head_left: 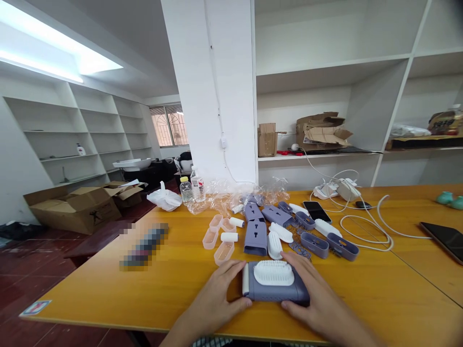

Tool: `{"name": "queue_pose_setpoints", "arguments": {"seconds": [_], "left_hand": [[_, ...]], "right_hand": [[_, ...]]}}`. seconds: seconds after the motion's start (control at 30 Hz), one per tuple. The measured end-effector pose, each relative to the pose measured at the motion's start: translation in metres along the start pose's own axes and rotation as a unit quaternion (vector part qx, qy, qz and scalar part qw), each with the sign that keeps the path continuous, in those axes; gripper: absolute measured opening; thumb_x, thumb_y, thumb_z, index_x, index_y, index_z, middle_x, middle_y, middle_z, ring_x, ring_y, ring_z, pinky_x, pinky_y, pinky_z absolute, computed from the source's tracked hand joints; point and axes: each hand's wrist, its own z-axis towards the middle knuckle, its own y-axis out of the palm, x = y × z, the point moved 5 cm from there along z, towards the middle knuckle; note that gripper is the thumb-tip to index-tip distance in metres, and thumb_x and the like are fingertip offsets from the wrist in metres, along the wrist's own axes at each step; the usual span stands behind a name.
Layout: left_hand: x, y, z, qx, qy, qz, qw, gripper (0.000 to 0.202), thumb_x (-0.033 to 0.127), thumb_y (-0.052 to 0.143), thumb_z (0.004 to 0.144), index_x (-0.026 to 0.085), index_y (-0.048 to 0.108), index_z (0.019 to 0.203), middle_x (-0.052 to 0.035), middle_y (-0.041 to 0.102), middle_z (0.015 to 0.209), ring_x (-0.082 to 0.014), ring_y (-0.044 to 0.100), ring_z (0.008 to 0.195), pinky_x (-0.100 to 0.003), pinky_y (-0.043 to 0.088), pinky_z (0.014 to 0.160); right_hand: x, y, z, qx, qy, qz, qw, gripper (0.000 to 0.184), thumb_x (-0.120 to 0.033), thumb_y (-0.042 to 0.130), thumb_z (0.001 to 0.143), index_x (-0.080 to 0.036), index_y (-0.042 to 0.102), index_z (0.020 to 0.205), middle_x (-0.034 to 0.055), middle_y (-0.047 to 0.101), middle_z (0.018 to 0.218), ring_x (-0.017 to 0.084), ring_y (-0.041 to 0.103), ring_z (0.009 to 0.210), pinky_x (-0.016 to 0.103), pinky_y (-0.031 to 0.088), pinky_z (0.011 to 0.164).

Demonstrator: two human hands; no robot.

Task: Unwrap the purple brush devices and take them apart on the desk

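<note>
A grey-purple plastic body [278,290] with a white brush head on top lies on the wooden table [108,289] near its front edge. My left hand [217,299] grips its left end, thumb at the front and fingers curled over the back. My right hand [318,299] clasps its right end the same way. Just behind lie more grey-purple parts [256,236], white brush heads [275,245] and white rollers [229,237].
Clear pinkish caps [223,252] sit left of the parts. Behind are plastic bags [224,193], two bottles [186,189], a phone [316,210], a white charger and cable [361,226], and another phone [446,239] at the right. Cardboard boxes [75,207] stand on the floor at left.
</note>
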Motion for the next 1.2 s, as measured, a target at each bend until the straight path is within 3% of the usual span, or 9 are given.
{"name": "queue_pose_setpoints", "arguments": {"seconds": [0.47,0.7,1.03,1.2], "left_hand": [[0.002,0.000,0.000,-0.004,0.005,0.018,1.000,0.074,0.034,0.080,0.086,0.029,0.055,0.155,-0.0122,0.056,0.159,-0.0356,0.053,0.147,-0.057,0.038,0.129],[0.002,0.000,0.001,-0.005,-0.019,0.008,1.000,0.081,0.036,0.088,0.080,0.028,0.057,0.154,-0.0129,0.057,0.158,-0.0373,0.053,0.146,-0.056,0.039,0.128],[0.007,-0.004,0.001,-0.001,0.004,-0.003,1.000,0.070,0.038,0.089,0.079,0.029,0.062,0.144,-0.0102,0.064,0.146,-0.0360,0.060,0.136,-0.053,0.045,0.121],[0.010,-0.002,0.000,-0.009,0.006,0.006,1.000,0.066,0.040,0.085,0.084,0.027,0.059,0.144,-0.0123,0.061,0.149,-0.0360,0.058,0.138,-0.053,0.044,0.123]], "right_hand": [[-0.011,-0.004,0.003,-0.033,0.014,-0.008,0.999,0.076,-0.031,0.074,0.085,-0.024,0.052,0.158,0.0138,0.048,0.167,0.037,0.040,0.157,0.061,0.029,0.132],[-0.016,-0.006,0.003,-0.043,0.015,-0.011,0.999,0.077,-0.032,0.074,0.085,-0.023,0.052,0.158,0.0145,0.050,0.165,0.036,0.041,0.156,0.058,0.031,0.132],[-0.019,-0.008,0.004,-0.044,0.008,0.005,0.999,0.076,-0.030,0.076,0.083,-0.025,0.054,0.155,0.0137,0.052,0.162,0.036,0.045,0.152,0.056,0.036,0.129],[-0.017,-0.007,0.005,-0.040,0.008,0.004,0.999,0.076,-0.028,0.076,0.082,-0.027,0.054,0.155,0.0132,0.053,0.162,0.038,0.046,0.152,0.060,0.035,0.129]]}}
